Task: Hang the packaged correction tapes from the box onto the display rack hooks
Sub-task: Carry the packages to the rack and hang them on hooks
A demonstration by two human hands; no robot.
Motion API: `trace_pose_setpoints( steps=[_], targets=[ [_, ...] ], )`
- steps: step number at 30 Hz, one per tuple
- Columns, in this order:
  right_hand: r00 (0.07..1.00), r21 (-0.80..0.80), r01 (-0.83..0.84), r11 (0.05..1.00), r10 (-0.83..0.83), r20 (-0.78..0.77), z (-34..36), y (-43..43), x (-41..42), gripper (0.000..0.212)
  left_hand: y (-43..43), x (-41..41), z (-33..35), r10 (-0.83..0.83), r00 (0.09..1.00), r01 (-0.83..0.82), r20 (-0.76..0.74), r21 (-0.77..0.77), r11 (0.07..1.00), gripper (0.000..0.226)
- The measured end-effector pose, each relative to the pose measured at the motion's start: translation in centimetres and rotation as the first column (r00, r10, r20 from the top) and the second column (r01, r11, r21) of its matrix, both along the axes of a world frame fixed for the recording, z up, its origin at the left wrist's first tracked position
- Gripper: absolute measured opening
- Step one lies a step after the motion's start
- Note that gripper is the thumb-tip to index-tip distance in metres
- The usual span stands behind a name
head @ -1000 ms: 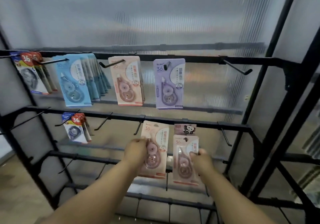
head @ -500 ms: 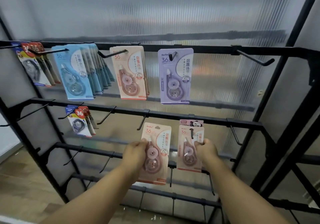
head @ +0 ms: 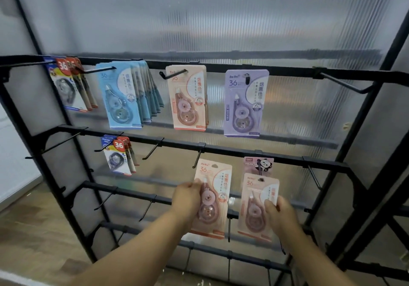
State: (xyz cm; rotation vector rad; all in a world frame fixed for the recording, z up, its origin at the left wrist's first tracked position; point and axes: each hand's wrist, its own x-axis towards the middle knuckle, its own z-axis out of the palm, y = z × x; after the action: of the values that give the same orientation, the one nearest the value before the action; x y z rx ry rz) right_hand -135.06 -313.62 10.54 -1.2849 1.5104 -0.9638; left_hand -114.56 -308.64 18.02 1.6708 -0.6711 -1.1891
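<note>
Before rack (head: 232,151), fingers (head: 192,188) seemingly pinching pink packs (head: 218,175)

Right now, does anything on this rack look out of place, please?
Yes: the right hand holds a pink pack in front of the panda pack on the second rail, a different product; matching pink packs hang on the top rail. The blue packs there fan out unevenly.

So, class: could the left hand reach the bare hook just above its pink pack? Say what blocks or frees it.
Probably yes. The left hand grips its pink pack just below the bare hook, and nothing hangs between them. The right hand, holding a second pack, is off to the side.
</note>
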Motion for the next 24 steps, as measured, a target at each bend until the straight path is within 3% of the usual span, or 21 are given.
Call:
trace_pose_setpoints(
  steps=[6,9,13,18,20,24],
  targets=[
    [0.983,-0.082,0.011,0.997,0.004,0.186,0.6,2.3,1.8,0.017,0.8,2.0,0.3,0.03,0.998,-0.032,-0.05,-0.037,0.999,0.03],
    [0.963,-0.077,0.096,0.992,-0.073,0.259,-0.1,2.3,3.1,0.016,1.3,3.5,0.6,0.06,0.996,-0.063,-0.065,-0.035,0.997,0.03],
    [0.936,-0.04,0.21,0.977,-0.189,0.296,-1.3,1.9,4.2,0.014,1.9,5.2,0.8,0.103,0.994,-0.104,-0.035,-0.044,0.994,0.027],
    [0.942,-0.032,0.195,0.98,-0.178,0.285,-1.0,3.3,5.3,0.016,2.0,6.5,1.0,0.111,0.993,-0.113,-0.031,-0.054,0.992,0.027],
    [0.954,-0.117,0.185,0.976,-0.15,0.259,1.4,3.8,6.6,0.014,1.9,7.0,1.2,0.098,0.995,-0.099,-0.018,-0.045,0.994,0.027],
    [0.98,-0.459,0.074,0.885,0.019,0.196,10.9,4.1,10.6,0.014,1.5,8.4,1.8,0.098,0.995,-0.098,-0.006,-0.051,0.994,0.031]
  ],
)
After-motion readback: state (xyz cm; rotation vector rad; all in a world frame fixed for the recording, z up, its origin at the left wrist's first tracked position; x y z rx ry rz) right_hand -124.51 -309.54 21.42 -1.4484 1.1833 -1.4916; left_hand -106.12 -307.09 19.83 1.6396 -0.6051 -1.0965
